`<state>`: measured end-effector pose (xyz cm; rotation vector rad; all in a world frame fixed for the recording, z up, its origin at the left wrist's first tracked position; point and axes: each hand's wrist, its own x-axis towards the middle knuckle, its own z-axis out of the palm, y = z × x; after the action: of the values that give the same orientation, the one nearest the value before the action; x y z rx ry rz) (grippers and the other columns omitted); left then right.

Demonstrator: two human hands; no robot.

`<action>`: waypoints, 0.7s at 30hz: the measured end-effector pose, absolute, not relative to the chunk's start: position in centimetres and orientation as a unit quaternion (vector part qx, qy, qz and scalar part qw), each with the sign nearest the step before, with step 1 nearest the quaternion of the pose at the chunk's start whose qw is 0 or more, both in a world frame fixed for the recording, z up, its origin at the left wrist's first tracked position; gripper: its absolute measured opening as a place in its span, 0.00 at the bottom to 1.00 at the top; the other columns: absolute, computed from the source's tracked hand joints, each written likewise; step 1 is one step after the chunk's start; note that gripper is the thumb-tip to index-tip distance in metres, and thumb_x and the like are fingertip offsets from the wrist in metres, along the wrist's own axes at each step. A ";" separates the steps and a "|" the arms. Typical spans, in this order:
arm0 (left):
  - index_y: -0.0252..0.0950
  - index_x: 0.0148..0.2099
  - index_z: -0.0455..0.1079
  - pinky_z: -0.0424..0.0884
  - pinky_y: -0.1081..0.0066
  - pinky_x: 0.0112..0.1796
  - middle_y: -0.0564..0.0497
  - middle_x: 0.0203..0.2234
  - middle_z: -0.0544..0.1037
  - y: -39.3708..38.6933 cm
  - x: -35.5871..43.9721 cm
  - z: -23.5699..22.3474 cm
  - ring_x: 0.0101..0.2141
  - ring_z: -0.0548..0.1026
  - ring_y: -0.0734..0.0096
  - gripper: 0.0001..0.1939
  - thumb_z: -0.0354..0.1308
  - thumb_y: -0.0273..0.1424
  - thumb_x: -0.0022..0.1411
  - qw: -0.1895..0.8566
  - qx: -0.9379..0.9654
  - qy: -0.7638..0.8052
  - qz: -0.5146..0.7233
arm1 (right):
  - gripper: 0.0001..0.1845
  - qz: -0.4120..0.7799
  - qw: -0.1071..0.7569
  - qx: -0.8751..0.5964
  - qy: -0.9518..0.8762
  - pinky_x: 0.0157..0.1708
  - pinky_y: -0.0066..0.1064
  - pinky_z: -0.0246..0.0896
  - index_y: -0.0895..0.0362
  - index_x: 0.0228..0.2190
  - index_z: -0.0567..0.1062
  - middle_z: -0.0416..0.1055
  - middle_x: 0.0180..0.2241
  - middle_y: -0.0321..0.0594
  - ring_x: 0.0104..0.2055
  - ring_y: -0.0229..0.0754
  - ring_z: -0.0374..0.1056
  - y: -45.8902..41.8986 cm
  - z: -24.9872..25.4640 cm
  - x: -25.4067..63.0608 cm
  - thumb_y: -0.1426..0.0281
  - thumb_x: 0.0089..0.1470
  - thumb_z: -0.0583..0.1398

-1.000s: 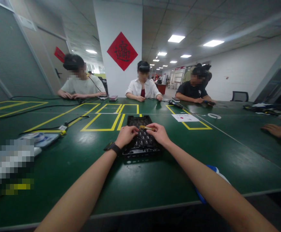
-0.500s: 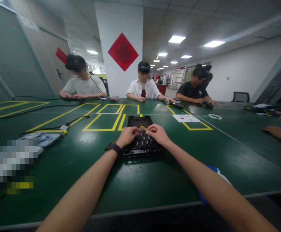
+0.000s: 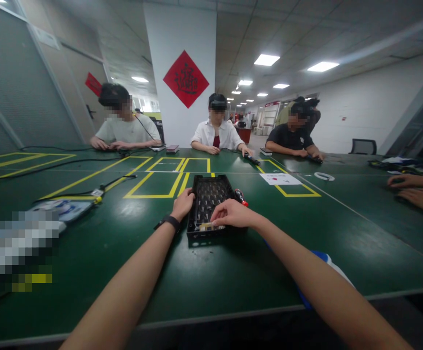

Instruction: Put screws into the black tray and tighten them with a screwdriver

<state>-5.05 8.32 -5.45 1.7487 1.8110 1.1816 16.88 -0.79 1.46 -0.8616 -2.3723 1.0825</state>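
Observation:
A black plastic case (image 3: 211, 188) with rows of small metal-looking posts inside lies on the green table in front of me. My left hand (image 3: 183, 204) grips its left wall, thumb and fingers on the rim. Over the near end of the case, my right hand (image 3: 231, 214) is closed in a pinch on a small yellowish strip (image 3: 207, 226). The strip lies at the case's near inner edge; my fingers cover its right part. Just beyond my right hand, a red-and-black handled tool (image 3: 240, 197) rests beside the case, partly hidden.
Yellow tape outlines (image 3: 149, 196) mark the green table (image 3: 153, 301). A printed sheet (image 3: 281, 179) and a white ring (image 3: 324, 176) lie to the right. Left are a flat pouch (image 3: 63, 209) and black cables. Several people sit around; a co-worker's hands (image 3: 413, 187) rest at right.
My left hand has moved from above the case to its left wall. My right hand has brought the yellowish strip toward me, to the near end. The red-and-black tool has come into view.

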 end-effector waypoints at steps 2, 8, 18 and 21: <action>0.37 0.53 0.64 0.59 0.65 0.51 0.47 0.50 0.69 8.5 -4.9 -5.5 0.52 0.65 0.62 0.23 0.46 0.31 0.54 0.170 0.613 0.647 0.420 | 0.14 0.370 0.189 -0.307 -0.856 0.27 0.24 0.60 0.63 0.31 0.77 0.72 0.24 0.39 0.25 0.34 0.66 -0.8 1.4 17.0 0.65 0.42 0.63; 0.37 0.54 0.63 0.59 0.64 0.52 0.48 0.52 0.68 8.3 -4.8 -5.6 0.52 0.65 0.61 0.24 0.47 0.32 0.54 0.182 0.627 0.634 0.414 | 0.11 0.278 0.181 -0.296 -0.896 0.29 0.23 0.59 0.62 0.29 0.77 0.73 0.26 0.39 0.28 0.34 0.66 -0.9 1.7 17.2 0.67 0.44 0.62; 0.32 0.55 0.62 0.54 0.67 0.55 0.46 0.55 0.64 7.0 -4.6 -5.1 0.55 0.60 0.63 0.27 0.47 0.28 0.52 0.204 0.644 0.600 0.428 | 0.11 0.247 0.172 -0.264 -0.916 0.32 0.23 0.60 0.61 0.32 0.77 0.73 0.30 0.40 0.31 0.34 0.66 -1.3 1.9 17.1 0.69 0.46 0.61; 0.32 0.55 0.62 0.55 0.67 0.55 0.46 0.55 0.64 6.4 -4.4 -4.7 0.55 0.61 0.63 0.27 0.47 0.27 0.51 0.210 0.643 0.595 0.434 | 0.11 0.230 0.165 -0.272 -0.920 0.30 0.23 0.58 0.61 0.32 0.78 0.72 0.28 0.39 0.29 0.34 0.65 -1.4 2.1 17.1 0.68 0.46 0.61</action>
<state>-4.43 6.42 -4.71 1.7866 1.6544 1.2079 17.11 -1.39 2.08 -0.7755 -2.6211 0.6561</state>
